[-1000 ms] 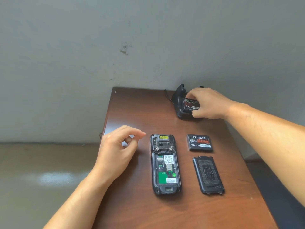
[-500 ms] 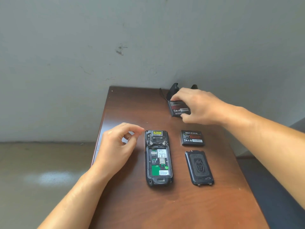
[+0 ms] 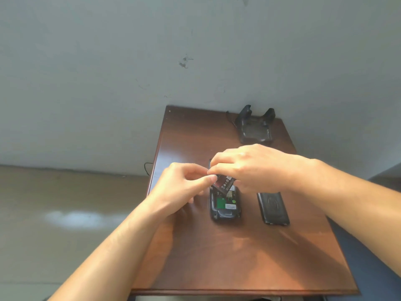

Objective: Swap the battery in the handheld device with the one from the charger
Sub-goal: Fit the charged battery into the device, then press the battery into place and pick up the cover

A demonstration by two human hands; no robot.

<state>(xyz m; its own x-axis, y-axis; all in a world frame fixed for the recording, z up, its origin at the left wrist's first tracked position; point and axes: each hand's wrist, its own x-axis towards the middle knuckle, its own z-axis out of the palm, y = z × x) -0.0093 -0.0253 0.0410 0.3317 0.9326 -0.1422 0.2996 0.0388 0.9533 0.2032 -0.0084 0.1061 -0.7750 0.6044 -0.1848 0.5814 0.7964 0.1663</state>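
The black handheld device (image 3: pixel 224 206) lies face down on the brown table (image 3: pixel 238 257), its battery bay uncovered, green board showing. A black battery (image 3: pixel 224 183) with a red label hangs tilted over the bay's upper end. My right hand (image 3: pixel 249 168) grips it from above and the right. My left hand (image 3: pixel 184 183) pinches its left edge with thumb and forefinger. The black charger cradle (image 3: pixel 255 127) stands at the table's far right with nothing in its slot. The other battery is hidden behind my right hand.
The device's black back cover (image 3: pixel 273 208) lies flat just right of the device. A thin cable (image 3: pixel 148 167) hangs off the table's left edge. A grey wall rises behind the table, and floor lies to the left.
My right hand lifted the battery out of the charger and carried it over the device's bay. My left hand came in from the left and took its edge. The camera view has shifted.
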